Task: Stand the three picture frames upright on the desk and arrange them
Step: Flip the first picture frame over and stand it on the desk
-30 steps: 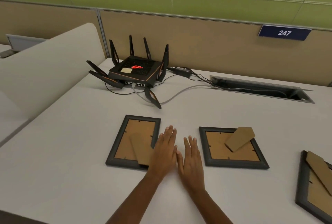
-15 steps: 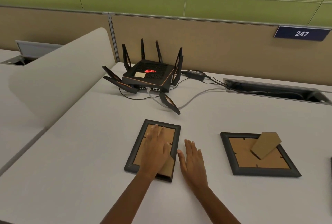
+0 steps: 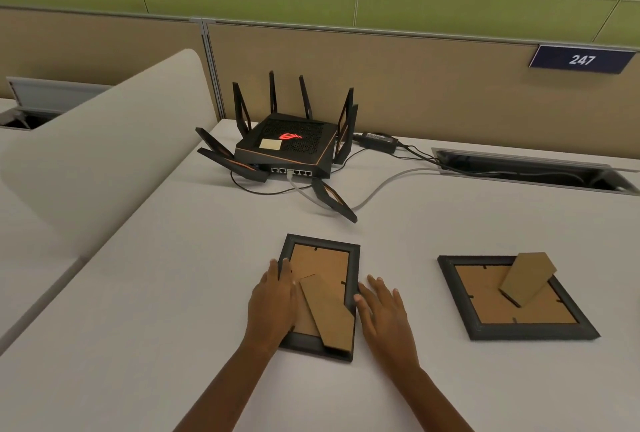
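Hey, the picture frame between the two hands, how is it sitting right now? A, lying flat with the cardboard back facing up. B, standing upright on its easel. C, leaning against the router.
A: the picture frame lies flat on the desk, cardboard back up, with the left hand on its left edge, the right hand at its right edge and the router well behind it.

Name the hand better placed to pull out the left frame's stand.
Probably right. The right hand lies beside the stand's free end at the frame's right edge; the left hand rests on the left edge.
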Demonstrator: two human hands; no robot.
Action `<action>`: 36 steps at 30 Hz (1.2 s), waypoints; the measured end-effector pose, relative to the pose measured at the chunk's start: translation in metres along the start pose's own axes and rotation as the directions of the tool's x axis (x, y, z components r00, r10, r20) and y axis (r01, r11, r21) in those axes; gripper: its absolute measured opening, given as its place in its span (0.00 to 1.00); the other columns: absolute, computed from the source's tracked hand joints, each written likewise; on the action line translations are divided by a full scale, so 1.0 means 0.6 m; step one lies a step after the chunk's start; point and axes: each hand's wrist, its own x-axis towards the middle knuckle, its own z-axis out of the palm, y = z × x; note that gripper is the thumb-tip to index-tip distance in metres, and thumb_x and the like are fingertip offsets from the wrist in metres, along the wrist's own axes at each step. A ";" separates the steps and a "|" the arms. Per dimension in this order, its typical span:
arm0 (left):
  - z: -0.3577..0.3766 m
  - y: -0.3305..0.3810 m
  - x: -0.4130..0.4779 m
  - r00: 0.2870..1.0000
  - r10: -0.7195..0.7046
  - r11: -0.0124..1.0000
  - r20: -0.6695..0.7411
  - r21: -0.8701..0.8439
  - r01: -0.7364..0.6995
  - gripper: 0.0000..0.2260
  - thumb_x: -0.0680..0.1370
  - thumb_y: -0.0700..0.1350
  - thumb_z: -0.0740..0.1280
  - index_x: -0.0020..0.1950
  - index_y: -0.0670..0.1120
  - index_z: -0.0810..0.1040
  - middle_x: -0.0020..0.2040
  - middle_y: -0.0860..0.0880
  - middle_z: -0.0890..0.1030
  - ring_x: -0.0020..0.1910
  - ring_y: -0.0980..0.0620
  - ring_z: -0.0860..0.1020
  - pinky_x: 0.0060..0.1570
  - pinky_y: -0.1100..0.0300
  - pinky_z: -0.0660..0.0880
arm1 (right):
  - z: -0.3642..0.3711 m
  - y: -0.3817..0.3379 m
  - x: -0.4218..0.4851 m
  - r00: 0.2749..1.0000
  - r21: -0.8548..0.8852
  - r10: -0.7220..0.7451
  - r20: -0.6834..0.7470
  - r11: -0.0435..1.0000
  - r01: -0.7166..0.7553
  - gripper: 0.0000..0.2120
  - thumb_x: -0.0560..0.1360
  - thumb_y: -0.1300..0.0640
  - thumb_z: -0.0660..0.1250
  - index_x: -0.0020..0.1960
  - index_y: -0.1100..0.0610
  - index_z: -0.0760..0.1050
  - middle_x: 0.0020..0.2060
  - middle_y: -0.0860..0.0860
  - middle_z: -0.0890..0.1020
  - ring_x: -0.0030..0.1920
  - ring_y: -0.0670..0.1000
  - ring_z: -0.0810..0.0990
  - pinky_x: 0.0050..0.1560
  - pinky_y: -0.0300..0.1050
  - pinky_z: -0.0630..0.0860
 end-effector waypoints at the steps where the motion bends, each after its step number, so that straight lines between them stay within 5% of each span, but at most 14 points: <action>1: 0.000 -0.005 0.000 1.000 0.009 1.000 -0.024 0.013 -0.009 0.21 0.81 0.47 0.49 0.74 0.44 0.54 0.72 0.43 0.64 0.68 0.48 0.68 0.64 0.60 0.68 | -0.001 0.000 -0.001 1.000 0.008 -0.003 -0.011 1.000 0.004 0.19 0.79 0.51 0.50 0.69 0.51 0.61 0.73 0.50 0.61 0.74 0.47 0.53 0.73 0.43 0.42; 7: -0.007 -0.009 0.004 0.997 -0.004 0.999 -0.073 0.032 0.007 0.20 0.81 0.45 0.50 0.74 0.47 0.55 0.63 0.45 0.70 0.56 0.52 0.72 0.51 0.65 0.73 | -0.003 -0.003 -0.003 0.999 0.002 -0.030 -0.042 1.000 0.030 0.19 0.79 0.52 0.54 0.68 0.53 0.64 0.72 0.52 0.64 0.74 0.49 0.56 0.73 0.44 0.45; 19: -0.034 0.006 0.017 0.981 -0.195 0.944 -0.003 -0.271 0.187 0.18 0.79 0.44 0.58 0.69 0.44 0.63 0.61 0.40 0.73 0.57 0.44 0.75 0.53 0.56 0.74 | -0.009 -0.003 0.002 0.999 0.044 -0.034 -0.040 0.998 0.036 0.19 0.79 0.54 0.55 0.69 0.54 0.64 0.70 0.50 0.67 0.72 0.49 0.59 0.73 0.45 0.48; 28: -0.044 -0.012 0.031 0.957 -0.275 0.806 0.089 -0.522 0.280 0.17 0.75 0.44 0.66 0.62 0.38 0.73 0.57 0.39 0.80 0.57 0.43 0.77 0.57 0.54 0.73 | -0.012 -0.004 0.004 0.997 0.132 0.017 -0.070 0.991 -0.008 0.19 0.78 0.54 0.57 0.68 0.54 0.64 0.68 0.51 0.69 0.70 0.49 0.62 0.72 0.46 0.52; 33: -0.040 -0.013 0.035 0.942 -0.308 0.683 0.137 -0.657 0.319 0.13 0.75 0.43 0.66 0.56 0.37 0.77 0.50 0.40 0.82 0.50 0.44 0.79 0.50 0.55 0.74 | -0.014 -0.004 0.003 0.998 0.126 0.008 -0.067 0.992 0.001 0.19 0.78 0.55 0.57 0.68 0.54 0.65 0.69 0.51 0.69 0.71 0.50 0.62 0.72 0.48 0.53; 36: -0.039 -0.007 0.036 0.940 -0.293 0.588 0.172 -0.743 0.319 0.07 0.76 0.43 0.64 0.46 0.41 0.79 0.38 0.46 0.77 0.36 0.52 0.74 0.36 0.63 0.70 | -0.016 -0.006 0.003 0.999 0.117 0.000 -0.041 0.993 0.005 0.19 0.78 0.54 0.56 0.68 0.53 0.64 0.69 0.50 0.68 0.71 0.49 0.61 0.72 0.46 0.51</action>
